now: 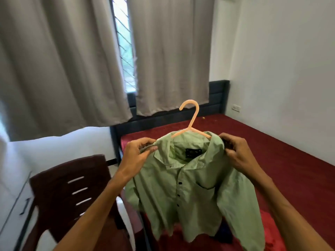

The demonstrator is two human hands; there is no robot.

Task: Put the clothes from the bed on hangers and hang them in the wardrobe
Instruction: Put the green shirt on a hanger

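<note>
Fingers (146, 142) of the left hand (137, 156) are curled and pinch the shoulder fabric of the green shirt (192, 192) just beside the collar. The right hand (237, 153) mirrors this: its fingers are curled round the opposite shoulder of the shirt, knuckles up. Both forearms reach forward and inward from the lower corners of the view, wrists level, hands well apart with the collar between them. The shirt is held in the air over the near end of the bed (282, 151), front facing the camera and placket partly buttoned. The peach hanger (192, 117) sits inside the collar, with its arms running under the shoulders and its hook rising tilted in front of the dark headboard (216, 98). The shirt hem hangs above a dark garment (224, 235) and beside a red garment (272, 232) on the bed. A dark brown chair (72, 187) stands to the left, just beside the bed edge and near the left forearm. A broad stretch of red sheet lies between the right hand and the white wall (290, 69). Grey curtains (54, 60) hang behind.
</note>
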